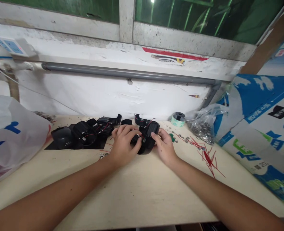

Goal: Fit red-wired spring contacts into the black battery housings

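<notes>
Between my hands is a black plastic housing (149,136) with a ribbed compartment and thin red wires. My right hand (165,146) grips its right side, thumb on top and fingers around the edge. My left hand (126,141) closes on the housing's left part, thumb and fingertips pressed near a small dark part that I cannot make out clearly. Just beyond, a curved black shell piece (140,120) lies at the back. To the left, several similar black housings (85,132) with wires are heaped on a dark sheet (54,145).
Loose red wires (210,160) lie scattered on the right of the table (142,192). Behind them are a green-and-white tape roll (177,120) and a clear bag of small metal parts (202,130). A blue-white carton (264,128) borders the right, a white plastic bag (14,138) the left.
</notes>
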A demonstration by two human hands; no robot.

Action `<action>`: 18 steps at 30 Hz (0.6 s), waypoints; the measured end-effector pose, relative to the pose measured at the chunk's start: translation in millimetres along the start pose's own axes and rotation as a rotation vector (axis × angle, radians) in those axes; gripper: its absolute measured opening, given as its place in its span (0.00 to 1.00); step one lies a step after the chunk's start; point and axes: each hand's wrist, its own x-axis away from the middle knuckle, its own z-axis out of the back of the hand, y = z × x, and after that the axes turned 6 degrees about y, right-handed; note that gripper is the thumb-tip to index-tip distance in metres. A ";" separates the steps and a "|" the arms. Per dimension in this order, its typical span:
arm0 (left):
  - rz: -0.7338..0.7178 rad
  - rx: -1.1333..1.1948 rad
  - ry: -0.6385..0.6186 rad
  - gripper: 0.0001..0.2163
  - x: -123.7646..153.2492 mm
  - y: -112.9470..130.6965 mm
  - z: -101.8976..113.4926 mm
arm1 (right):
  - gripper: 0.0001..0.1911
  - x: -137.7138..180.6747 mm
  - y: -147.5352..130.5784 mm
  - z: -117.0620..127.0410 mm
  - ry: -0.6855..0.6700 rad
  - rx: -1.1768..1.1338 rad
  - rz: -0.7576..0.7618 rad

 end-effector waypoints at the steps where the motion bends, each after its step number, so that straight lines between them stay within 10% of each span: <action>1: 0.016 0.004 0.001 0.04 -0.9 0.4 0.2 | 0.13 1.7 -0.7 -1.1 -0.027 0.001 0.008; 18: 0.027 0.200 -0.106 0.09 3.4 -9.3 -9.0 | 0.14 6.9 -1.4 -4.1 -0.123 -0.002 0.033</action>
